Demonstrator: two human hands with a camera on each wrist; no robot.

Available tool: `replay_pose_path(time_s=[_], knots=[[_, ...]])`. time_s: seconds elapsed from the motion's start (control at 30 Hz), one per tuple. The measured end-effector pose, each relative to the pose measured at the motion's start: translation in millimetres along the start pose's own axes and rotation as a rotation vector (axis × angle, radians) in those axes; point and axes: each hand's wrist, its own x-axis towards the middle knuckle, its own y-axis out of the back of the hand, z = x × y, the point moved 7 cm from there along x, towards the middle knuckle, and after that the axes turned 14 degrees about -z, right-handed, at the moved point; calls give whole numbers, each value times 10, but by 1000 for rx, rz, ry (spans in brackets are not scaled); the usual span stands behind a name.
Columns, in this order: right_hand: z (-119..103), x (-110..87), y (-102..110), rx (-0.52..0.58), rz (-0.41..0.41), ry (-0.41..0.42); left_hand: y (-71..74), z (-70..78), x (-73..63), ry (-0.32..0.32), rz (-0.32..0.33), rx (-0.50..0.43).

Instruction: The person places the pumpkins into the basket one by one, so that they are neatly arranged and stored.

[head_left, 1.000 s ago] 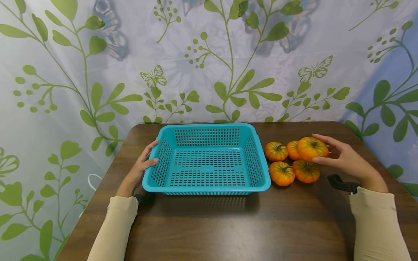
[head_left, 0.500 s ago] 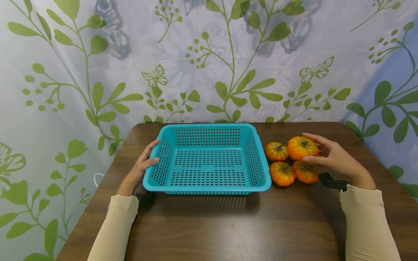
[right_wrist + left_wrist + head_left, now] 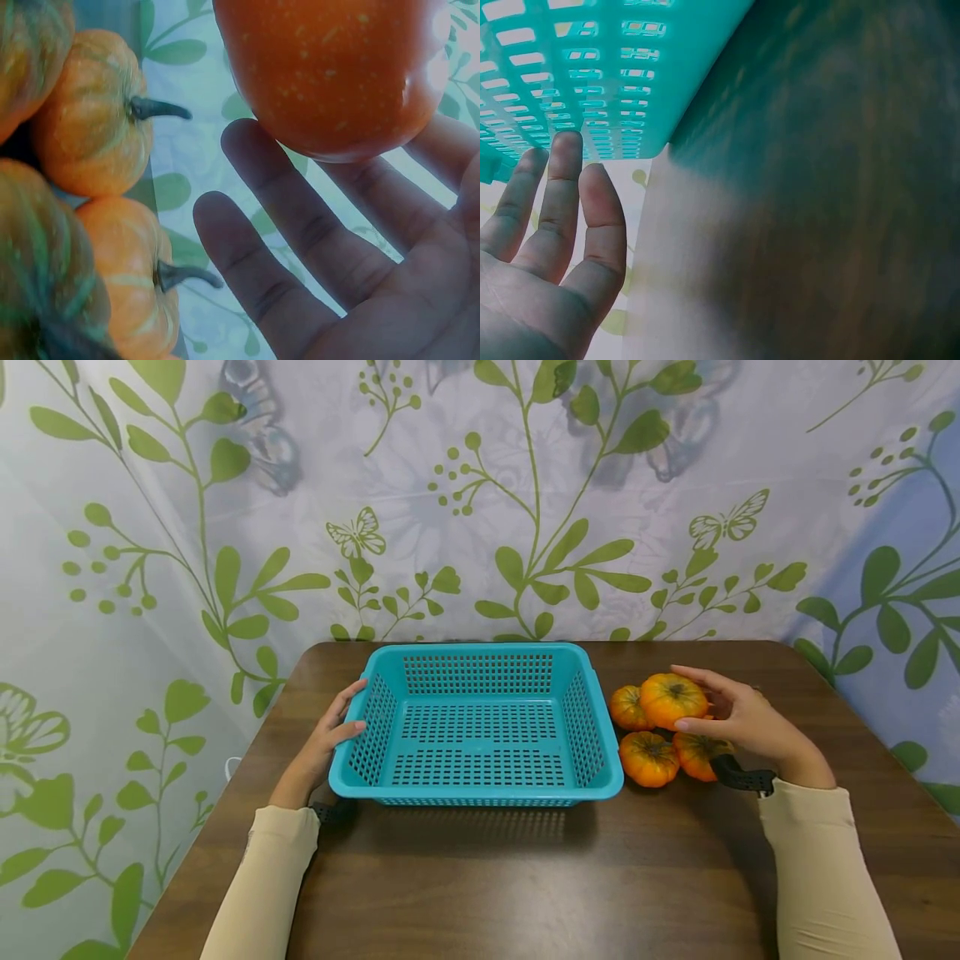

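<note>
A turquoise plastic basket (image 3: pixel 480 794) with slotted walls sits on the table. My left hand (image 3: pixel 325 739) holds its left rim, thumb over the edge and the other fingers along the outside. In the left wrist view, three fingers (image 3: pixel 566 161) of that hand reach up beside the slotted wall (image 3: pixel 592 82). My right hand (image 3: pixel 738 718) grips an orange miniature pumpkin (image 3: pixel 672 701) between thumb and fingers, raised above other small pumpkins (image 3: pixel 648 759). Seen from the right wrist, the held pumpkin's smooth underside (image 3: pixel 337 82) shows, with two fingers stretched out below it.
The other pumpkins stand close against the basket's right side; one (image 3: pixel 696 755) is partly covered by the black wrist mount (image 3: pixel 742 774). Brown wooden table (image 3: pixel 525 885) extends in front. Behind its far edge hangs a leaf-patterned cloth (image 3: pixel 420 527).
My right hand has moved left with the pumpkin, which now overlaps the rear left pumpkin in view. The left hand and the basket have stayed in place.
</note>
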Motion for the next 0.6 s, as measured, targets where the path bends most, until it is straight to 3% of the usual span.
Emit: replay_pose_path(time_s=[0.6], knots=[[-183, 296, -166, -1, 14, 30, 32, -56, 5, 27, 7, 12]])
